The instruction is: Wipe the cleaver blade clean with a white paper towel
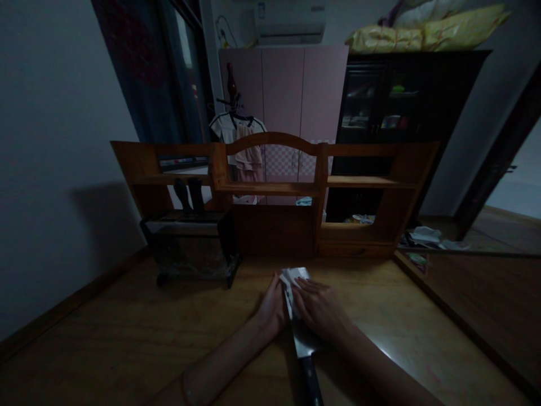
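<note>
A large kitchen knife (301,338) lies on the wooden desk (127,338) with its dark handle toward me and its blade pointing away. A white cloth or tissue (295,278) is folded over the far part of the blade. My left hand (271,308) presses against the left side of the blade and cloth, fingers curled. My right hand (320,307) rests on the blade's right side with fingers laid flat on the cloth. The room is dim, so the exact grip is hard to read.
A dark knife block rack (192,242) with two black handles stands at the desk's back left. A wooden shelf unit (274,192) runs along the back edge. Beyond are a pink wardrobe (291,96), a dark cabinet (393,113) and hanging clothes (243,141).
</note>
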A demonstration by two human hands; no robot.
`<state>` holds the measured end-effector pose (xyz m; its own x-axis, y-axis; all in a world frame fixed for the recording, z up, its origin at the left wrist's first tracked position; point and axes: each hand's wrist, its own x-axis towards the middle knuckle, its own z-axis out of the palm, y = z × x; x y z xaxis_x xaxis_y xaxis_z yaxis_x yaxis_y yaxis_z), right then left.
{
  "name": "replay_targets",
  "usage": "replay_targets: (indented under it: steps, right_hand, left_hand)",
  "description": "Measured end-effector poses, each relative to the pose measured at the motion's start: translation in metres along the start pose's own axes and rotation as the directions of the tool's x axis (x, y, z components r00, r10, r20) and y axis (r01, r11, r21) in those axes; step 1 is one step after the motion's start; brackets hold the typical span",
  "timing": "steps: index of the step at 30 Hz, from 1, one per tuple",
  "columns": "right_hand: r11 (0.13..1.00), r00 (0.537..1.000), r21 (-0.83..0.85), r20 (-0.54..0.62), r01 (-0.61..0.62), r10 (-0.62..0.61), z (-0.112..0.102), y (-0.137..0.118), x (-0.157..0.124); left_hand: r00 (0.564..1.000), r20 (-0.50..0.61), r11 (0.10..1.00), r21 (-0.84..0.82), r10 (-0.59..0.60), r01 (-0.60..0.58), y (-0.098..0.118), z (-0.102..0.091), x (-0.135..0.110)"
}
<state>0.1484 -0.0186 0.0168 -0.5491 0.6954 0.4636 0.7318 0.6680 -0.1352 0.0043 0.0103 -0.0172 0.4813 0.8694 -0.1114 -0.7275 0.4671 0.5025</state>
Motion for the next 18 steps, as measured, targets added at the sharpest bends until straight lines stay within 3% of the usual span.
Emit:
replay_targets:
  steps: [6, 10, 13, 18]
  right_hand:
    - [0.988, 0.993, -0.105, 0.001, -0.115, 0.115, 0.004, 0.027, -0.001]
    - [0.982, 0.985, -0.073, -0.011, -0.175, 0.174, 0.01, 0.041, -0.005]
    - [0.982, 0.984, -0.055, -0.017, -0.18, 0.18, 0.014, 0.043, -0.005]
    - [0.995, 0.995, -0.009, -0.03, -0.098, 0.097, 0.015, 0.038, -0.002]
  left_hand:
    - [0.999, 0.054, 1.0, 0.029, 0.004, -0.006, 0.002, 0.012, -0.009]
    - [0.997, 0.07, 0.999, 0.034, 0.017, -0.02, 0.001, 0.011, -0.007]
    - [0.996, 0.087, 1.0, 0.018, 0.006, -0.008, 0.0, 0.007, -0.003]
    - [0.999, 0.026, 0.999, 0.004, 0.044, -0.044, -0.002, -0.001, 0.001]
